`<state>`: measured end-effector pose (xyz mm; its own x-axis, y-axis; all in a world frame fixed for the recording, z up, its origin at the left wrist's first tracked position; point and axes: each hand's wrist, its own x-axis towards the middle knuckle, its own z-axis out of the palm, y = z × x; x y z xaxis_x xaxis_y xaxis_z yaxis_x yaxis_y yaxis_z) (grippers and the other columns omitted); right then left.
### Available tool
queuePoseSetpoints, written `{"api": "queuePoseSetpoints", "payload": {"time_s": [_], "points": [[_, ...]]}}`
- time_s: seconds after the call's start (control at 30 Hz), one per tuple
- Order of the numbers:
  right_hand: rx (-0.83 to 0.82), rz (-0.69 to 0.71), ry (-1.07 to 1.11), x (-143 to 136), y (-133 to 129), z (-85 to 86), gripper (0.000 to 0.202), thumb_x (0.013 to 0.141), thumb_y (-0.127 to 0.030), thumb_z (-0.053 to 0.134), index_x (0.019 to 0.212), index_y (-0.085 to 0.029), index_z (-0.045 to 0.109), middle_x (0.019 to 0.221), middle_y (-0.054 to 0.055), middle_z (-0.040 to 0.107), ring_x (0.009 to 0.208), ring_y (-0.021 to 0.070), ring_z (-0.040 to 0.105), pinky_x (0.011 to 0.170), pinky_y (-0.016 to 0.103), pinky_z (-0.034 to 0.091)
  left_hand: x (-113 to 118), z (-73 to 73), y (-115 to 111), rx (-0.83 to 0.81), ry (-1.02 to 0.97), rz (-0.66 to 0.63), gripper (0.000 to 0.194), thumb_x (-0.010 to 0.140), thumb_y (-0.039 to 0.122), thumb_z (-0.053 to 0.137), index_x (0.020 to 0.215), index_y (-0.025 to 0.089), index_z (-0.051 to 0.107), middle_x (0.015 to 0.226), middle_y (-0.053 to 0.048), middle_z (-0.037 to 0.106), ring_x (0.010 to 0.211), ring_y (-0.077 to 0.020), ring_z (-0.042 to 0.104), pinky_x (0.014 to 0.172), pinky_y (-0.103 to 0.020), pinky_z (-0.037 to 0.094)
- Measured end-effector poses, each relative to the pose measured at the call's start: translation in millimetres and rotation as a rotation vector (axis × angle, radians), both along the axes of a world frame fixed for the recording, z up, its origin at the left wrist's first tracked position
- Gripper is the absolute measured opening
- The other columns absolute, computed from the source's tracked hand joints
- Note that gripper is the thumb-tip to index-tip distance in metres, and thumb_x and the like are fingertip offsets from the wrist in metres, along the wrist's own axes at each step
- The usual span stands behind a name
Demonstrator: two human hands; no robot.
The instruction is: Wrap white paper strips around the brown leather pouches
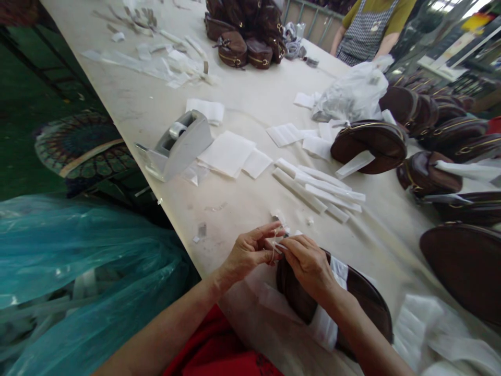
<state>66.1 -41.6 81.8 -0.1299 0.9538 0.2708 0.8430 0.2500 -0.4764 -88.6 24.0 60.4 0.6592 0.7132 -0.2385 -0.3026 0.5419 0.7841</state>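
Near the table's front edge my left hand (250, 249) pinches a thin pale string (274, 244) between thumb and fingers. My right hand (307, 261) meets it from the right, its fingertips closed on the same string and a small white piece that I cannot make out clearly. Beneath my right hand and forearm lies a dark brown round bag (368, 300), partly hidden by them. A white wrapping strip (325, 329) goes around the bag. Just beyond my fingertips is a small crumpled clear and white scrap (278, 218).
A grey tape dispenser (188, 143) stands by the left table edge, beside white paper sheets (227, 151). White folded strips (313, 188) lie ahead. Brown bags (370, 146) crowd the right side and a pile (245, 36) stands far back. A person in a checked apron (364, 34) is across the table.
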Motion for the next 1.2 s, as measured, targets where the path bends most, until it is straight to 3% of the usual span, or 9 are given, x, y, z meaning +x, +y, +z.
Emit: {"api": "queuePoseSetpoints", "payload": {"time_s": [0.13, 0.3, 0.43, 0.6, 0.73, 0.83, 0.93, 1.03, 1.2], "points": [[-0.008, 0.016, -0.007, -1.6, 8.2, 0.1, 0.022, 0.089, -0.012, 0.045, 0.071, -0.019, 0.054, 0.071, 0.002, 0.058, 0.066, 0.0139, 0.053, 0.059, 0.023, 0.043, 1.4, 3.3, 2.4, 0.210, 0.118, 0.113, 0.053, 0.058, 0.015, 0.080, 0.109, 0.024, 0.067, 0.098, -0.007, 0.069, 0.060, -0.0107, 0.053, 0.061, -0.024, 0.047], [0.028, 0.011, 0.050, -6.5, 13.7, -4.7, 0.020, 0.084, -0.008, 0.044, 0.068, -0.018, 0.052, 0.073, 0.003, 0.058, 0.066, 0.0129, 0.057, 0.059, 0.021, 0.046, -0.5, 8.3, 8.6, 0.572, 0.286, 0.179, 0.034, 0.067, 0.015, 0.075, 0.098, 0.027, 0.072, 0.088, -0.007, 0.069, 0.084, -0.0195, 0.056, 0.083, -0.027, 0.045], [0.018, -0.073, 0.170, -10.1, 12.2, -6.3, 0.007, 0.082, -0.014, 0.052, 0.078, -0.019, 0.054, 0.077, 0.002, 0.059, 0.064, 0.0120, 0.059, 0.059, 0.021, 0.047, -4.5, 5.6, 12.5, 0.582, 0.306, 0.124, 0.029, 0.072, 0.016, 0.070, 0.099, 0.026, 0.072, 0.086, -0.006, 0.068, 0.082, -0.0201, 0.059, 0.085, -0.029, 0.043], [-0.005, -0.143, 0.192, -9.5, 9.6, -9.9, 0.005, 0.083, -0.020, 0.054, 0.078, -0.020, 0.053, 0.070, 0.000, 0.056, 0.060, 0.0123, 0.056, 0.056, 0.022, 0.046, -11.1, 5.8, 10.9, 0.438, 0.246, 0.032, 0.022, 0.071, 0.019, 0.071, 0.093, 0.022, 0.073, 0.086, -0.007, 0.068, 0.081, -0.0204, 0.060, 0.085, -0.027, 0.043], [-0.007, -0.116, 0.208, -8.4, 9.1, -10.8, 0.006, 0.085, -0.019, 0.052, 0.080, -0.019, 0.054, 0.072, 0.001, 0.058, 0.062, 0.0124, 0.057, 0.057, 0.022, 0.047, -14.6, 5.3, 6.9, 0.450, 0.256, -0.047, 0.029, 0.068, 0.018, 0.074, 0.097, 0.022, 0.072, 0.093, -0.008, 0.069, 0.088, -0.0222, 0.060, 0.089, -0.029, 0.043], [0.010, -0.041, 0.199, -3.3, 7.6, -4.9, 0.006, 0.088, -0.019, 0.051, 0.089, -0.019, 0.056, 0.087, 0.005, 0.061, 0.073, 0.0133, 0.062, 0.065, 0.023, 0.051, -16.8, 2.1, 5.8, 0.550, 0.309, 0.024, 0.024, 0.074, 0.017, 0.068, 0.097, 0.023, 0.072, 0.088, -0.008, 0.070, 0.084, -0.0207, 0.062, 0.087, -0.029, 0.044], [0.086, -0.087, 0.139, 14.4, -0.4, 3.1, 0.012, 0.090, -0.022, 0.052, 0.099, -0.019, 0.058, 0.103, 0.009, 0.061, 0.092, 0.0161, 0.063, 0.079, 0.027, 0.052, -27.3, -1.2, 11.6, 0.702, 0.378, 0.055, 0.027, 0.077, 0.016, 0.063, 0.103, 0.023, 0.069, 0.086, -0.008, 0.070, 0.082, -0.0202, 0.063, 0.085, -0.029, 0.045], [0.126, -0.234, 0.061, 46.5, -20.7, 5.0, 0.014, 0.088, -0.026, 0.055, 0.099, -0.019, 0.060, 0.099, 0.008, 0.064, 0.092, 0.0179, 0.063, 0.082, 0.030, 0.051, -48.9, -2.4, 25.3, 0.892, 0.522, 0.088, 0.027, 0.079, 0.019, 0.059, 0.104, 0.023, 0.069, 0.085, -0.007, 0.071, 0.081, -0.0213, 0.064, 0.085, -0.031, 0.046], [-0.102, -0.475, 0.050, 104.9, -62.1, -6.5, 0.028, 0.088, -0.043, 0.051, 0.093, -0.019, 0.065, 0.093, 0.008, 0.070, 0.085, 0.0221, 0.066, 0.078, 0.035, 0.052, -86.0, -2.9, 48.6, 1.026, 0.885, 0.300, 0.026, 0.082, 0.030, 0.055, 0.104, 0.022, 0.066, 0.094, -0.006, 0.070, 0.084, -0.0238, 0.065, 0.083, -0.035, 0.049]]}}
